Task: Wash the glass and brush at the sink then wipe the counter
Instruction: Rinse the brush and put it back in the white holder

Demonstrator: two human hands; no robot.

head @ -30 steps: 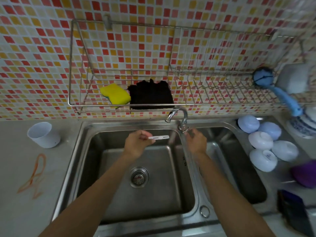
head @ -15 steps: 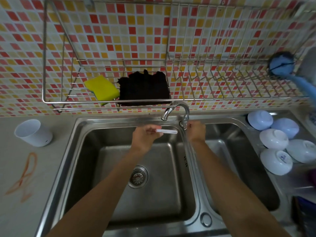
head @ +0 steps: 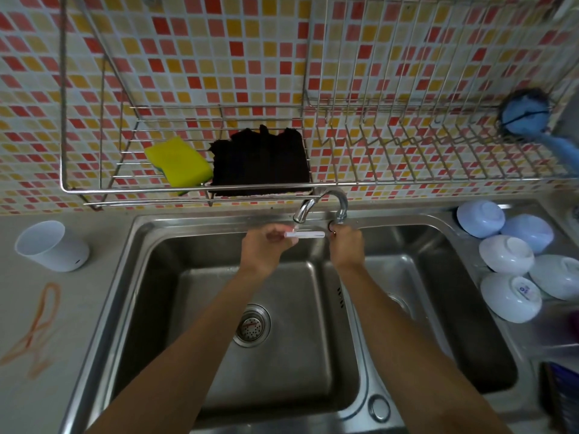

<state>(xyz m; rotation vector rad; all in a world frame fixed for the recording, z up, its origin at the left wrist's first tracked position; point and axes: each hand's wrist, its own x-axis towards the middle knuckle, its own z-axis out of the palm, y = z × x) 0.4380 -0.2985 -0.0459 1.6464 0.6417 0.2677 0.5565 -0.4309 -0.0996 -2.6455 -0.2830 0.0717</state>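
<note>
The left hand (head: pixel 266 249) still holds the brush (head: pixel 304 234) under the tap (head: pixel 322 203); the right hand (head: pixel 346 244) has closed its grip on the tap's base.

wall (head: pixel 219 42): red-yellow mosaic tile | wire rack (head: pixel 344 182) mounted on it | counter (head: pixel 18 308): grey
</note>
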